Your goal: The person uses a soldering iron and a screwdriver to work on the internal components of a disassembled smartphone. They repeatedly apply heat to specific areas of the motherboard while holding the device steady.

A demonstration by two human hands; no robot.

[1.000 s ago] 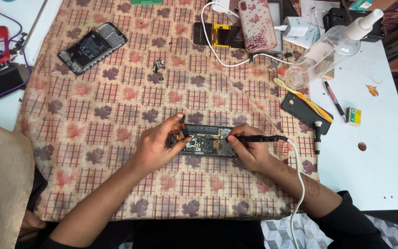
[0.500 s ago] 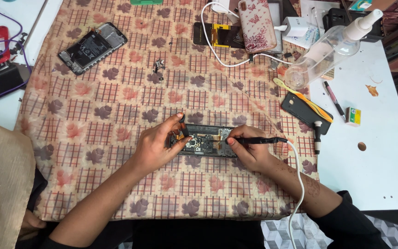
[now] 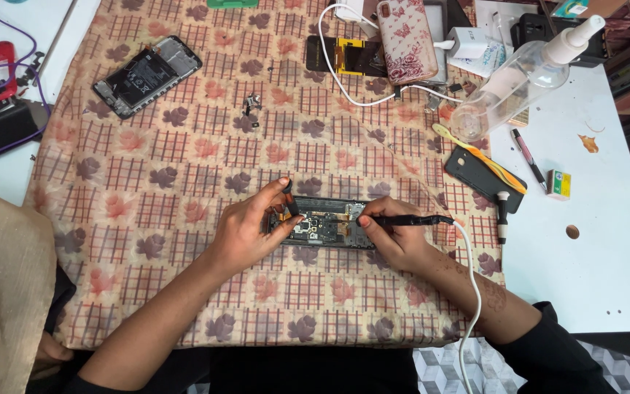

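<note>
- We have an opened phone (image 3: 322, 222) lying flat on the patterned cloth (image 3: 184, 211) that covers the table (image 3: 607, 241), near the middle of the cloth and just in front of us, with its circuit board and small parts bared.
- Our left hand (image 3: 246, 233) rests on the phone's left end, fingers curled and pinching a small dark tool at the top-left corner; we cannot tell what sort of tool it is.
- Our right hand (image 3: 391, 237) is closed in a pen grip around a thin black corded tool (image 3: 406, 219), whose tip touches the board near the phone's right end; its white cord trails off past our right forearm.
- We judge the phone light, stiff and thin, yet fragile inside: the board, ribbon pieces and tiny connectors would suffer under pressure.
- The frame edges and the two short ends look like the safest places to hold it, keeping fingers off the exposed parts.
- The cloth probably gives some grip, so a light steadying press should do.
- Well apart at the upper left lies another opened phone (image 3: 147, 75).
</note>
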